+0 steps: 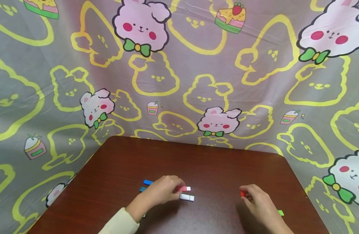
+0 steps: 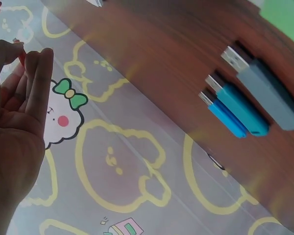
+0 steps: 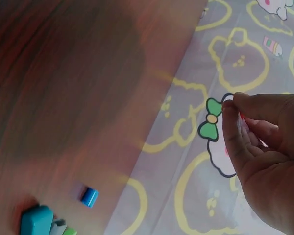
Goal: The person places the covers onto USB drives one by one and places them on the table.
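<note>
In the head view my left hand point(image 1: 163, 190) pinches a red USB stick point(image 1: 183, 188), its pale plug end pointing right. Just in front of that hand lies a white USB stick point(image 1: 186, 197) on the table. My right hand point(image 1: 259, 203) holds a small red cap point(image 1: 243, 193) between thumb and fingers, some way to the right of the stick. From the left wrist, the left hand point(image 2: 24, 107) hides most of the red stick. In the right wrist view the fingers of the right hand point(image 3: 269, 147) cover nearly all of the red cap.
Left of the left hand, blue point(image 2: 228, 117), teal point(image 2: 244, 108) and grey point(image 2: 272, 93) USB sticks lie side by side, uncapped. A blue cap point(image 3: 89, 197), teal cap point(image 3: 36, 220) and grey piece point(image 3: 58, 227) lie on the table's right side. Patterned cloth point(image 1: 167, 81) surrounds the table.
</note>
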The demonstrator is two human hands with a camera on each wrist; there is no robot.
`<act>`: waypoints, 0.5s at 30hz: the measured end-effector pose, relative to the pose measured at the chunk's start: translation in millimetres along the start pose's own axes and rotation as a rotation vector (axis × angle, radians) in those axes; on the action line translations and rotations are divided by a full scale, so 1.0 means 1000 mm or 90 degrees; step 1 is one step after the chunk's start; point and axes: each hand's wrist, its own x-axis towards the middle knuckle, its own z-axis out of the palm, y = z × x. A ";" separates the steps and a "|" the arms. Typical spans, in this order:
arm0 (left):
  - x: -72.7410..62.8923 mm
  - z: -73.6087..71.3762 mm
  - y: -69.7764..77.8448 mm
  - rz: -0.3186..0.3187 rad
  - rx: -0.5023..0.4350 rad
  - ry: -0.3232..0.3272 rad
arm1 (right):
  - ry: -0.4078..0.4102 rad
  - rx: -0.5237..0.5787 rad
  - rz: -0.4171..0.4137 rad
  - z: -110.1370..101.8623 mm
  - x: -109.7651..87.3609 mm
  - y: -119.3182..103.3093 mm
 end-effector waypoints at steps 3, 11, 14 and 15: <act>0.000 0.002 0.004 0.008 0.002 0.009 | 0.007 0.018 -0.011 0.002 -0.001 -0.003; 0.002 0.006 0.012 0.029 0.011 0.019 | -0.015 0.072 0.013 0.005 -0.001 -0.016; 0.003 0.007 0.015 0.038 0.016 0.018 | -0.043 0.079 0.055 0.005 0.000 -0.024; 0.003 0.007 0.016 0.039 0.016 0.016 | -0.054 0.082 0.067 0.005 0.001 -0.026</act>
